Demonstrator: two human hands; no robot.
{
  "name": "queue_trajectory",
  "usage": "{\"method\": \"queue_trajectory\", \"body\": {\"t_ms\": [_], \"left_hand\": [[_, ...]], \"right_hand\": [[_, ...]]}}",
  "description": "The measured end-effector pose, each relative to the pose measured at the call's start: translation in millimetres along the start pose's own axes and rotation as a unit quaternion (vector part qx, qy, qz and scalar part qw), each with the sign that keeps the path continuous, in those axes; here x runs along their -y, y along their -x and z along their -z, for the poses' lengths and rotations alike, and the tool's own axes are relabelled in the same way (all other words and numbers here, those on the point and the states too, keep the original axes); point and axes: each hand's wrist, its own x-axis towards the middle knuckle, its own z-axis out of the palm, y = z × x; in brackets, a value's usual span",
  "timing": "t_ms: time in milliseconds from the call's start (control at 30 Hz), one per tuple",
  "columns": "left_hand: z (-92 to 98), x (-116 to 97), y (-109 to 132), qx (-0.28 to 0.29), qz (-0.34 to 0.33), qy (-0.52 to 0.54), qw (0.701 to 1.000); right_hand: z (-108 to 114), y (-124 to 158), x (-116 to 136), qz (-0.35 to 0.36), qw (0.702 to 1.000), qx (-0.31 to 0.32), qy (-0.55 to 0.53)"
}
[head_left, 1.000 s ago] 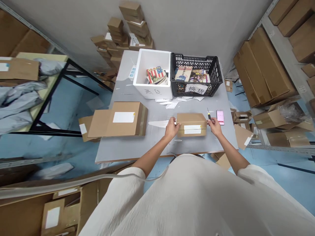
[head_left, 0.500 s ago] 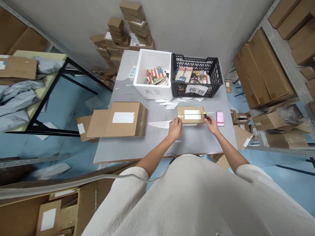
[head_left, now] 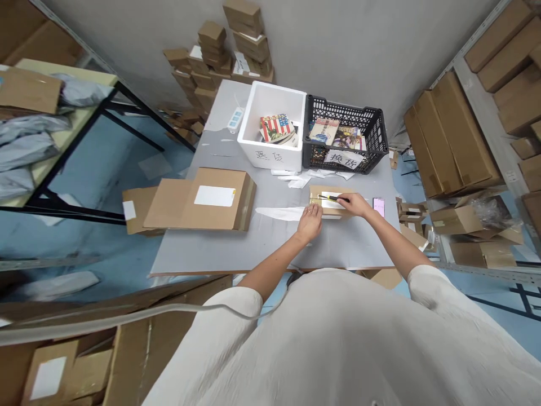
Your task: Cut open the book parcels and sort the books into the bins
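Observation:
A small taped cardboard box (head_left: 333, 212) with a white label lies on the grey table in front of me. My left hand (head_left: 310, 223) grips its near left corner, fingers bent over the edge. In my right hand (head_left: 355, 204) is a yellow-and-black utility knife (head_left: 332, 198), held across the top of the box. Its tip points left, towards the tape at the left end. The right hand covers the box's right end. Whether the blade touches the tape, I cannot tell.
A larger box (head_left: 215, 217) with an extended flap lies left. Behind stand a white foam bin (head_left: 270, 157) and a black crate (head_left: 376, 155), both holding books. Paper strips (head_left: 298, 179) lie before them. A pink-screened phone (head_left: 378, 207) is at right; shelves of boxes flank the table.
My right hand has moved left with the utility knife, from the box's right end to over its top. The left hand stays at the near left corner. The view has shifted slightly.

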Motion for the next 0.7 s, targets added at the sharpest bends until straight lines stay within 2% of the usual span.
{"method": "queue_trajectory", "body": {"t_ms": [100, 200, 700], "left_hand": [[0.7, -0.4, -0.4, 0.002, -0.003, -0.036, 0.999], [-0.7, -0.4, -0.5, -0.001, -0.009, -0.04, 0.999], [0.8, -0.4, 1.6, 0.006, -0.016, -0.041, 0.999]], "right_hand": [[1.2, -15.6, 15.5, 0.003, 0.996, 0.045, 0.075], [0.7, -24.1, 25.5, 0.005, 0.992, 0.061, 0.112], [10.3, -30.2, 39.6, 0.011, 0.982, 0.102, 0.159]]}}
